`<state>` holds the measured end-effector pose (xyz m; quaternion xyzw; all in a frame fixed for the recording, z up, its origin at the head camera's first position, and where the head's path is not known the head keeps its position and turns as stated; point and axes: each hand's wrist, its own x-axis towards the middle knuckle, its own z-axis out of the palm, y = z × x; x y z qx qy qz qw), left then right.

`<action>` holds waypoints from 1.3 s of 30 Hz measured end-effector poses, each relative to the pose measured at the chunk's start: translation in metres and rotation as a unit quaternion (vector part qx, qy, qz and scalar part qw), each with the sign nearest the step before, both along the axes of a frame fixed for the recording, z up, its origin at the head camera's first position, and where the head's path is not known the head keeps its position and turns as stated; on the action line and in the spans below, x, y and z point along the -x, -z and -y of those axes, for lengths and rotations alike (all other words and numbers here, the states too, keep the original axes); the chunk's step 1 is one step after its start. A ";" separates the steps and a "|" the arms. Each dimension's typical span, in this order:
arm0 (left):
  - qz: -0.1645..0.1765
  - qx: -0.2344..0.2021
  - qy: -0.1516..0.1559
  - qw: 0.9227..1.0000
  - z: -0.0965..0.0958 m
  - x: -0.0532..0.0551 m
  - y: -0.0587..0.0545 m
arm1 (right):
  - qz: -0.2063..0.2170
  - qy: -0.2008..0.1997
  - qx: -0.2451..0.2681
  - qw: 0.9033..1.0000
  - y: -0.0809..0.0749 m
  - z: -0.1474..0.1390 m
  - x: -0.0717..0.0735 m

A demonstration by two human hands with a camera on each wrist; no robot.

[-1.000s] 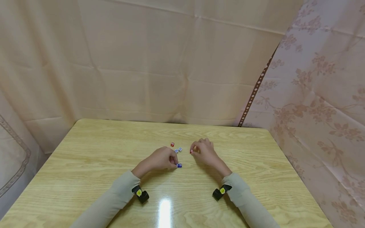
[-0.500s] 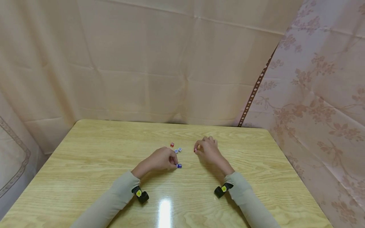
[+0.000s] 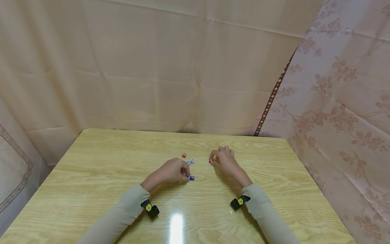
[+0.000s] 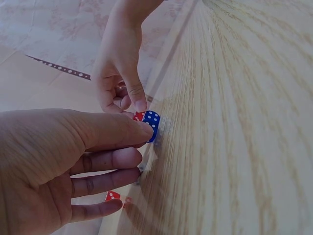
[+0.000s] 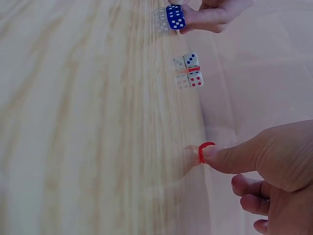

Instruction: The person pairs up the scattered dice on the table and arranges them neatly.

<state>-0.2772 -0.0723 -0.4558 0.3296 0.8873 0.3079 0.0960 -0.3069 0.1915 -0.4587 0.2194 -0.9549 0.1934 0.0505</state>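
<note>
L hand [image 3: 173,169] pinches blue dice [image 3: 191,178], R hand [image 3: 226,161] pinches red die [image 3: 210,160], both parted just die-wide; loose red die [image 3: 184,155] approx. 9 o'clock of R hand, nearer L hand.

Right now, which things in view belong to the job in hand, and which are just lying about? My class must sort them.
Apparently in the job:
Blue die, possibly two, in the left grip
Red die in the right grip

Lying about, perhaps for later:
Second red die on the table
Two white dice near it
</note>
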 end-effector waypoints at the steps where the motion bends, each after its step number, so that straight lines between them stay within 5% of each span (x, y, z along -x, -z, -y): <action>1: -0.001 0.000 0.001 1.000 0.000 0.000 0.000 | 0.001 0.000 0.000 1.000 0.000 0.000 0.000; 15: -0.093 0.027 0.011 0.995 0.000 -0.001 0.000 | 0.010 0.001 -0.007 1.000 0.002 0.000 0.001; 39: -0.090 0.041 0.009 0.995 0.000 -0.003 -0.002 | 0.006 0.002 -0.009 1.000 0.001 0.001 0.000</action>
